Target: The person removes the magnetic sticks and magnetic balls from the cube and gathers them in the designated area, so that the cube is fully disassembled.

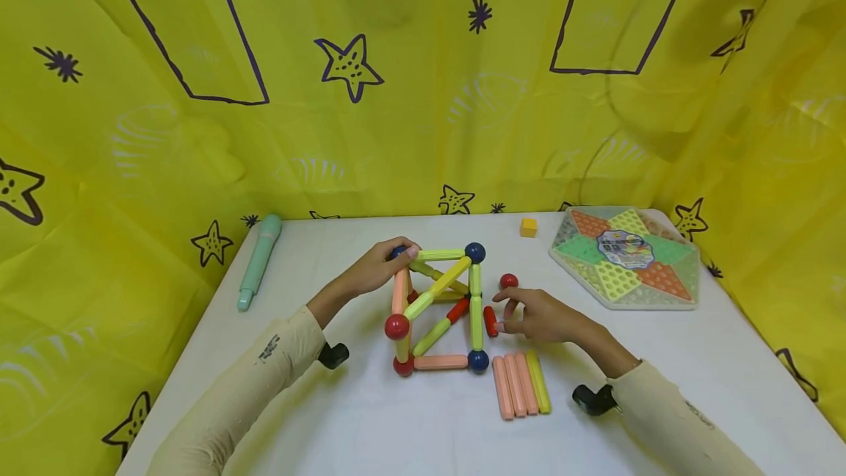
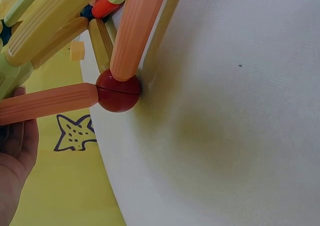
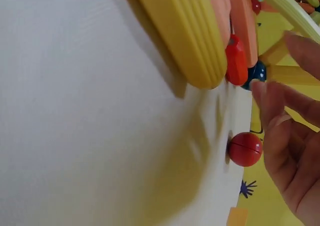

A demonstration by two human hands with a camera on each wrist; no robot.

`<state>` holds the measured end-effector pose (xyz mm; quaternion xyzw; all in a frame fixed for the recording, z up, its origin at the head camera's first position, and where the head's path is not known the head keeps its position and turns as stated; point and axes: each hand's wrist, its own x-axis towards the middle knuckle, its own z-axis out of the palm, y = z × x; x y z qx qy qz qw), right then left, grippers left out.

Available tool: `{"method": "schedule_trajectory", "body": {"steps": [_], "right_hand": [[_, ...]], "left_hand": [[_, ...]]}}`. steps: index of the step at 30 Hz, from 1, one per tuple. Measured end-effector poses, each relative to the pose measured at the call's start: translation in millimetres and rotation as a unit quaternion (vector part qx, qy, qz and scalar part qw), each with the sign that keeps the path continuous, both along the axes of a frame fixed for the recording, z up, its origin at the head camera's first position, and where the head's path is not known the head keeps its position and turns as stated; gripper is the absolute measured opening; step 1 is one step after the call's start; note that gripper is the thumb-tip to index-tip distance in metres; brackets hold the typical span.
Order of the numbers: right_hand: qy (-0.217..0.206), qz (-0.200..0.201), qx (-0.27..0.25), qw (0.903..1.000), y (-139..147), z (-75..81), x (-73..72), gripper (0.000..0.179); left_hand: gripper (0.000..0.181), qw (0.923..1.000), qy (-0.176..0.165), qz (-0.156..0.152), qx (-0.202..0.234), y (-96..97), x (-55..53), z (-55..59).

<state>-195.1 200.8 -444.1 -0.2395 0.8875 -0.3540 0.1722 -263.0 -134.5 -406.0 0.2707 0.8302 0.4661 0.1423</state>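
Note:
A cube-like frame of magnetic rods and balls [image 1: 441,362] stands mid-table, with pink, green and yellow rods between red and blue balls. At its far upper left corner my left hand [image 1: 380,268] grips a blue ball [image 1: 398,251], thumb on top. The left wrist view shows those fingers behind a pink rod [image 2: 55,101]. Right of the frame, my right hand [image 1: 545,314] hovers with bent, parted fingers and nothing between them. Just beside its fingertips lies a short red rod [image 1: 490,321]. Beyond them rests a loose red ball [image 3: 245,149].
Three pink rods [image 1: 515,386] and a yellow rod [image 1: 538,382] lie side by side at the frame's near right. Farther back are a small orange cube [image 1: 529,228] and a hexagonal game box [image 1: 624,259]. A mint-green microphone-shaped stick [image 1: 260,263] lies at left.

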Motion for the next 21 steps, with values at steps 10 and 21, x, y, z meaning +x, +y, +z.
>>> {"method": "schedule_trajectory", "body": {"steps": [10, 21], "right_hand": [[0.009, -0.056, -0.101, 0.9932, -27.1, -2.2, 1.0, 0.029], [-0.018, -0.122, -0.130, 0.9838, -51.6, 2.1, 4.7, 0.020]], "left_hand": [[0.039, 1.0000, -0.003, 0.002, -0.004, -1.0, -1.9, -0.9], [0.039, 1.0000, 0.000, 0.001, -0.004, -1.2, -1.1, -1.1]]}}
